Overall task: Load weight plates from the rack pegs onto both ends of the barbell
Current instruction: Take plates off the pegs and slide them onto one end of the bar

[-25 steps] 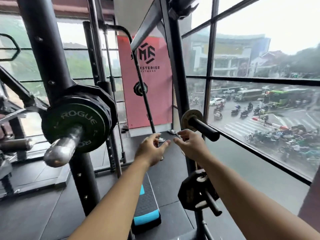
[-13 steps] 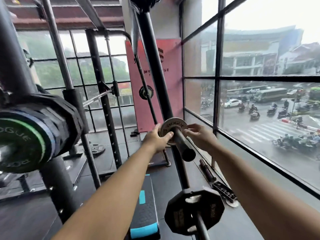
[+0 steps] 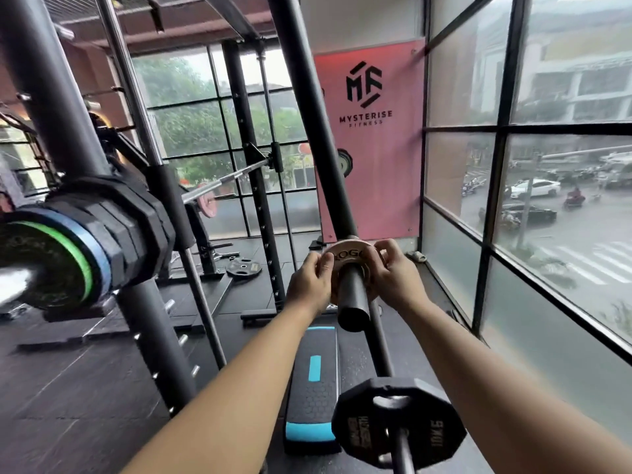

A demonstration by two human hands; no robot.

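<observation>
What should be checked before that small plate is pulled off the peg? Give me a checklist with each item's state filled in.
1. Left hand fingers on small plate edge: ok.
2. Right hand fingers on its opposite edge: ok.
3. Peg ahead of the plate bare to its tip: ok.
4. Room on the barbell sleeve beyond the loaded plates: ok, bare end visible.
5. Plate's weight marking: cannot tell.
6. Ten-kilo plate on the lower peg clear of arms: ok.

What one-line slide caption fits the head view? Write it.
Both hands, left and right, grip a small plate on its rack peg.

barbell end (image 3: pixel 20 285) blurred (edge-cropped), plate lettering (image 3: pixel 352 254) part-hidden
</observation>
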